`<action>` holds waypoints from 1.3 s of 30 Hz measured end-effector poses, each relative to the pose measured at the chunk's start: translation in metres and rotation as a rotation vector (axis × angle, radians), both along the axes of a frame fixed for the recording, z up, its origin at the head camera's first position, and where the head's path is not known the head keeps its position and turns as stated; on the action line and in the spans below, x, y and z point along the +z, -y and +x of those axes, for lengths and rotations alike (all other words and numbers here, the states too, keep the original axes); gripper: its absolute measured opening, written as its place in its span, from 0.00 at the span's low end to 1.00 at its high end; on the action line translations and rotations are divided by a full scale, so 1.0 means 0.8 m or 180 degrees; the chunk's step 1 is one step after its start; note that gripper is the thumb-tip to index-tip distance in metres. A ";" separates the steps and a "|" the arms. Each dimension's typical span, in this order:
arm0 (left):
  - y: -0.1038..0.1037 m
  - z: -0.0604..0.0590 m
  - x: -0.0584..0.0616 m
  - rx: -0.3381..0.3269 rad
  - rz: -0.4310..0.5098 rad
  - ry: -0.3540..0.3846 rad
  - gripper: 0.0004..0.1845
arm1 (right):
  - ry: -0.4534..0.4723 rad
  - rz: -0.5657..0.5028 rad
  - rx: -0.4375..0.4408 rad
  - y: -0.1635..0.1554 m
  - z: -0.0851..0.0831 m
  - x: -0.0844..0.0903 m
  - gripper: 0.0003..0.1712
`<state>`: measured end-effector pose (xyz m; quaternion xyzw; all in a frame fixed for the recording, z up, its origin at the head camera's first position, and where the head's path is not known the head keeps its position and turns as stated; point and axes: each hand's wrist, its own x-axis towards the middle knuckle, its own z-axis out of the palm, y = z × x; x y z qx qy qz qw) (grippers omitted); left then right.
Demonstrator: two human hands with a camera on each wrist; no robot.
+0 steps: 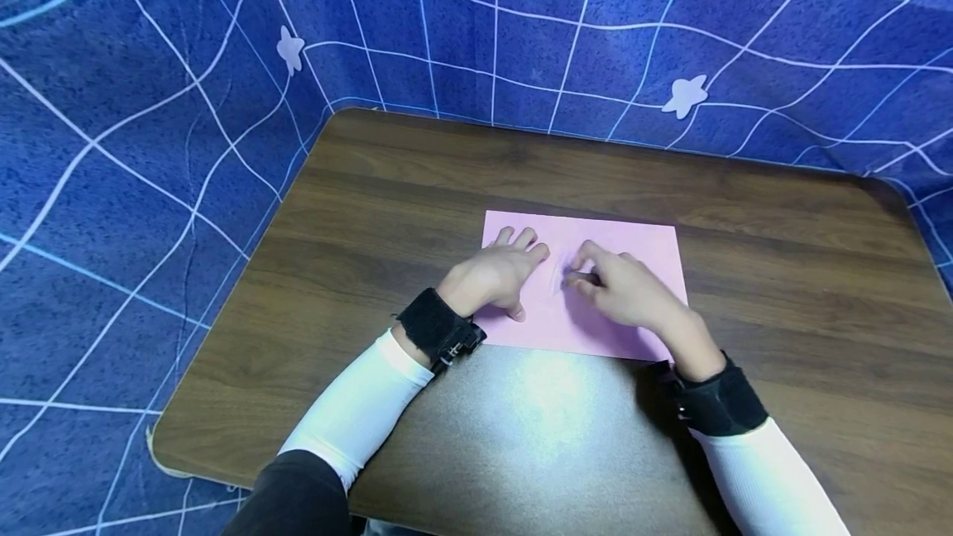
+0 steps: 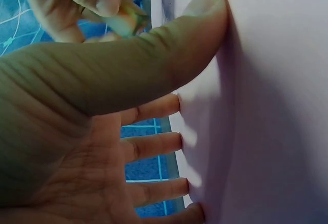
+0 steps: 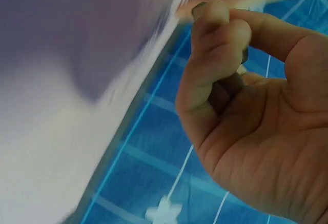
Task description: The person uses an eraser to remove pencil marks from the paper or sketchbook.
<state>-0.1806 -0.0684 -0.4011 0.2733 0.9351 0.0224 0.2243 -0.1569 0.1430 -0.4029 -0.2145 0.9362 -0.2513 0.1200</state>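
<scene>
A: While the left hand (image 1: 495, 275) lies flat with straight fingers on the pink sheet (image 1: 640, 242), the right hand (image 1: 621, 288) pinches something small just above it, near the sheet's middle. The sheet lies flat on the worktop (image 1: 357, 205), and a faint smudge shows beside the right fingertips, so I judge the marking or rubbing barely begun; most of the sheet is bare.

B: And the left wrist view?

A: Thumb (image 2: 169, 44) and fingers (image 2: 154, 144) press straight against the sheet (image 2: 277, 106). At the top, the right hand (image 2: 77, 3) is curled round a small pale piece, cut off by the frame edge.

B: The right wrist view?

A: Fingers (image 3: 220, 44) curled tight, pinching something dark that barely shows; I cannot tell what it is. The sheet (image 3: 61, 80) is blurred, so no mark can be read there.
</scene>
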 end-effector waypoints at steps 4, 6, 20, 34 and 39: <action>0.001 0.000 -0.001 -0.0030 0.0015 -0.0021 0.50 | -0.0108 -0.0059 0.0393 0.028 0.010 -0.008 0.09; 0.001 0.000 -0.001 -0.0028 0.0032 -0.0020 0.50 | -0.0131 -0.0012 0.0462 0.036 0.014 -0.011 0.09; 0.000 0.000 0.000 -0.0035 0.0022 -0.0001 0.49 | -0.0082 0.0411 -0.0129 0.032 0.013 -0.012 0.12; 0.000 0.000 0.000 -0.0009 0.0020 0.0002 0.50 | -0.0358 0.0060 0.0465 0.037 0.019 -0.013 0.10; 0.000 0.000 0.000 -0.0055 0.0017 -0.0026 0.49 | -0.0237 0.0102 0.0262 0.040 0.018 -0.015 0.10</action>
